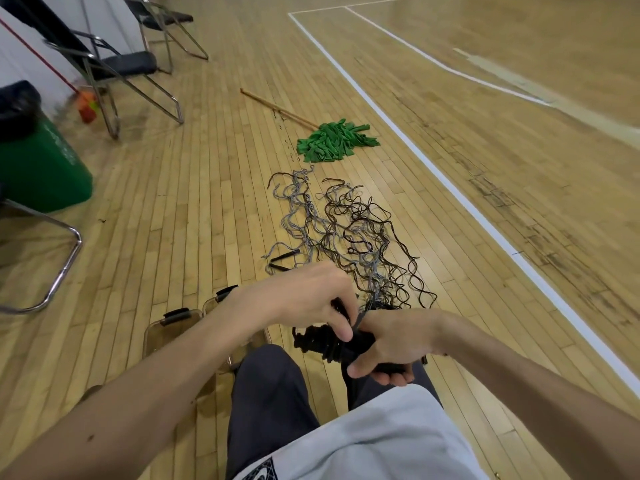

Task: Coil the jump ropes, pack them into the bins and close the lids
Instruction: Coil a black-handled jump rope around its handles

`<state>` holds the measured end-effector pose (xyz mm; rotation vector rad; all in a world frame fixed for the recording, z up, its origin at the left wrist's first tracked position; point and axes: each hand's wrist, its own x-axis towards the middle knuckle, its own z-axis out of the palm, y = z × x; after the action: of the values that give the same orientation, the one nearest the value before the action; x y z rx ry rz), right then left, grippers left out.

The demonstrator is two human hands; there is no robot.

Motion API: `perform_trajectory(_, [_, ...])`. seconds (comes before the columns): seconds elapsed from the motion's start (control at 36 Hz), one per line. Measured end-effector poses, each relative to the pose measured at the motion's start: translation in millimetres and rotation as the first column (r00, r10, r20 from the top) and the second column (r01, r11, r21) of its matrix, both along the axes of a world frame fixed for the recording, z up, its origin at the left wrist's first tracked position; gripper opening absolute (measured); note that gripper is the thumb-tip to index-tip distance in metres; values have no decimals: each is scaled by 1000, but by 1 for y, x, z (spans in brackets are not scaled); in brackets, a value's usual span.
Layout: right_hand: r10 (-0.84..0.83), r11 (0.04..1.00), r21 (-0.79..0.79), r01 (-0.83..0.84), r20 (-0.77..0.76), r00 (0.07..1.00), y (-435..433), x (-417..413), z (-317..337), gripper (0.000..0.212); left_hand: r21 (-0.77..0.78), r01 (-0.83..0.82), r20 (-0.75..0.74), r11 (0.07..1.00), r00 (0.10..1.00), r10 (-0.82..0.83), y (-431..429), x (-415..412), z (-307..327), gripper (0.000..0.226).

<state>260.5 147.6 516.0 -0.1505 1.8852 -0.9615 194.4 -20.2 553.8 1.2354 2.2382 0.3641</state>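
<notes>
Black cord is wound into a bundle (318, 342) above the knees (270, 375). The right hand (391, 341) grips it so no turn loosens; the left hand (311, 299) pinches the free end to wrap it. Other jump ropes (349, 230) lie tangled on the floor (207, 202) beyond, and the bins (162, 336) stand near left.
</notes>
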Motion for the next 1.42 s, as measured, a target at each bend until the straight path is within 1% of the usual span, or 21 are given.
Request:
perform_trajectory(0.08, [47, 999, 29, -46, -45, 998, 0, 6, 3, 29, 20, -22, 99, 1000, 995, 20, 0, -1, -6, 8])
perform_trajectory(0.22, [115, 993, 43, -113, -58, 992, 0, 15, 5, 31, 49, -100, 200, 994, 976, 88, -3, 1, -16, 18])
perform_trajectory(0.33, [171, 985, 48, -168, -65, 983, -1, 19, 3, 27, 46, -137, 271, 990, 955, 120, -5, 7, -28, 25])
perform_trajectory(0.39, [167, 986, 23, -166, -78, 983, 0, 20, 4, 25, 88, -188, 349, 978, 926, 146, -11, 6, -31, 28])
perform_trajectory(0.42, [153, 988, 0, -154, -93, 984, 0, 19, 5, 24, 110, -224, 411, 968, 897, 161, -15, 5, -31, 26])
perform_trajectory(0.47, [105, 991, -67, -113, -121, 987, 0, 18, 7, 23, 166, -310, 534, 936, 826, 178, -21, 2, -32, 10])
perform_trajectory(0.56, [45, 984, -166, -70, -154, 987, -1, 15, 6, 28, 250, -390, 645, 886, 750, 149, -25, 1, -34, 18])
perform_trajectory(0.61, [15, 973, -226, -50, -152, 988, -2, 14, 6, 26, 261, -437, 713, 861, 688, 133, -27, 1, -35, 11])
perform_trajectory(0.72, [-38, 942, -336, -4, -119, 992, -6, 16, 7, 15, 229, -498, 820, 836, 561, 109, -33, -5, -42, 34])
perform_trajectory(0.78, [-85, 916, -399, 34, -111, 990, -8, 16, 6, 17, 229, -515, 861, 826, 503, 75, -37, -6, -47, 35])
perform_trajectory(0.83, [-143, 877, -475, 76, -107, 984, -8, 15, 6, 20, 199, -570, 907, 797, 415, 69, -39, -3, -49, 36])
perform_trajectory(0.89, [-200, 830, -546, 118, -93, 975, -10, 15, 9, 12, 177, -620, 917, 764, 386, 100, -41, 1, -53, 26])
perform_trajectory(0.92, [-229, 807, -573, 143, -82, 970, -10, 15, 10, 9, 166, -631, 904, 758, 405, 139, -41, 3, -54, 17])
perform_trajectory(0.94, [-259, 787, -593, 171, -66, 964, -10, 15, 9, 8, 157, -658, 891, 736, 416, 182, -40, 6, -53, 17])
perform_trajectory(1.03, [-333, 747, -609, 265, 1, 943, -10, 14, 5, 18, 163, -742, 936, 651, 325, 136, -39, 7, -57, 20])
perform_trajectory(1.08, [-366, 726, -609, 320, 51, 929, -9, 13, 0, 21, 169, -773, 936, 611, 321, 147, -40, 7, -62, 20])
perform_trajectory(1.19, [-437, 667, -624, 407, 116, 892, -10, 11, -5, 11, 197, -778, 920, 597, 356, 161, -35, 11, -59, 22])
perform_trajectory(1.25, [-474, 643, -626, 441, 126, 871, -9, 9, -3, 14, 163, -789, 916, 593, 344, 207, -34, 13, -57, 25])
perform_trajectory(1.31, [-528, 611, -619, 494, 147, 837, -7, 6, 0, 19, 132, -775, 900, 617, 355, 252, -35, 14, -60, 35])
perform_trajectory(1.33, [-560, 589, -615, 525, 157, 813, -5, 5, 1, 21, 130, -760, 882, 637, 382, 275, -36, 16, -61, 37])
perform_trajectory(1.42, [-632, 548, -606, 576, 150, 760, 3, 0, 3, 21, 135, -723, 831, 677, 455, 320, -38, 22, -66, 34])
